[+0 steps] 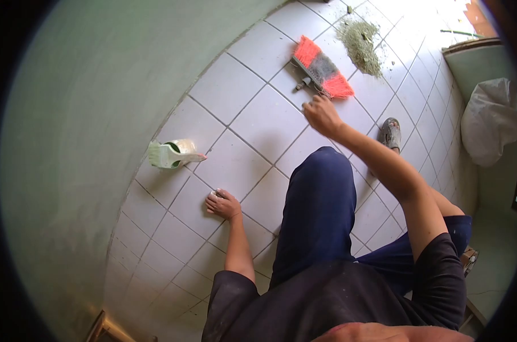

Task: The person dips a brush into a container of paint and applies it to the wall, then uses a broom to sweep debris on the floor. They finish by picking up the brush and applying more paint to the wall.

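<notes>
My left hand (223, 205) rests low against the tiled floor, its fingers curled round a small white thing (217, 194) that is mostly covered. My right hand (322, 116) is closed, just short of a broom head (323, 69) with orange and dark bristles and no handle in it. Whether those fingers touch the broom head or hold something small, I cannot tell. Ahead of my left hand stands a pale can (184, 147), with a paintbrush (170, 155) lying across its top, pale green on the bristles.
A pile of greyish debris (360, 47) lies on the white tiles (253, 159) beyond the broom head. A green wall (93, 114) runs along the left. On the right sits a white sack (494, 121). My bent knee (321, 194) and shoe (391, 134) take up the middle.
</notes>
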